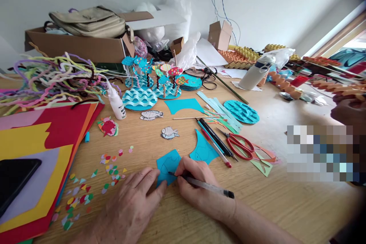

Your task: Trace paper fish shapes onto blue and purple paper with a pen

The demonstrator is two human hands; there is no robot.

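Note:
My right hand [201, 187] grips a black-capped clear pen [210, 187], its tip touching a small piece of blue paper [170, 160]. Dark drawn lines show on that paper. Flat on the table lies my left hand [131, 200], fingers apart, with its fingertips at the paper's left and lower edges. Just beyond my right hand is another blue paper scrap [202, 148] bearing a drawn outline. Markers [215, 137] and red-handled scissors [241, 146] lie to the right of it. Two paper fish cut-outs, one striped [169, 133] and one larger [151, 115], rest farther back.
Colored paper sheets [65, 129] with a black phone [18, 179] lie left. Confetti pieces [85, 198] are scattered near my left hand. A glue bottle [116, 101] stands before pipe cleaners [57, 76]. Wavy blue discs [139, 99] sit behind. Another person's hand [349, 110] is at right.

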